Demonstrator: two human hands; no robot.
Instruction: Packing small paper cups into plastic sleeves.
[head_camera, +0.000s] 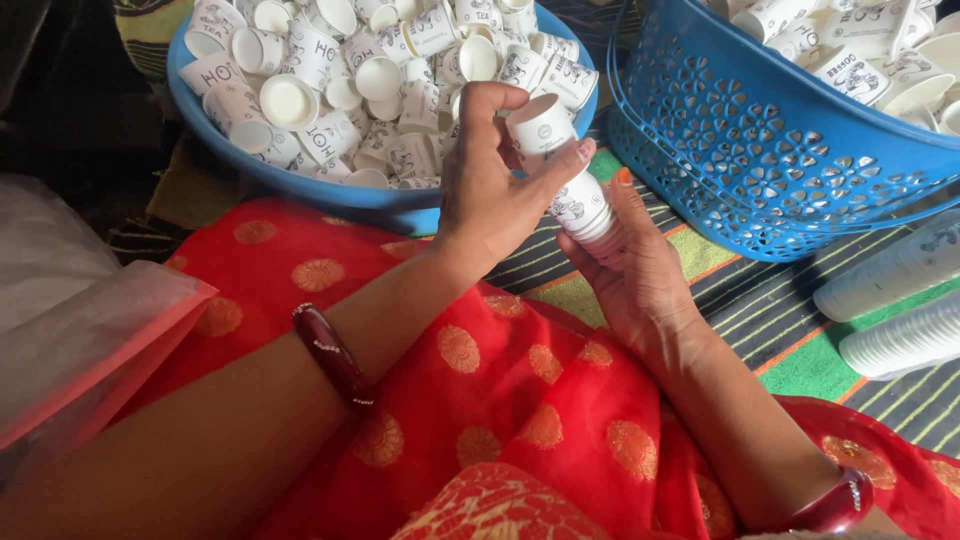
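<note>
Striped woven matting (720, 300) in green, black and orange is spread over the floor, and red fabric (480, 400) with round gold motifs is draped across the lap in the foreground. Behind it, a smooth round blue plastic tub (300, 185) is heaped with small white paper cups (330, 80) carrying dark print, lying at all angles. To the right, a blue plastic basket (760, 150) with perforated flower-pattern walls is filled with more loose cups (850, 50). Two long nested stacks of cups (900, 300) are laid on their sides on the matting near the right edge. Between tub and basket, a short nested stack of paper cups (580, 205) is held tilted, open end towards the tub. The right hand (640, 280) is wrapped around the stack's lower part from beneath, fingers closed on it. The left hand (490, 190) is set over the top, its fingers and thumb pinched on the rim of the uppermost cup (540, 125). Glossy dark red bangles (335, 355) are worn on both wrists. Translucent plastic sheeting (70, 320) is seen at the left.
</note>
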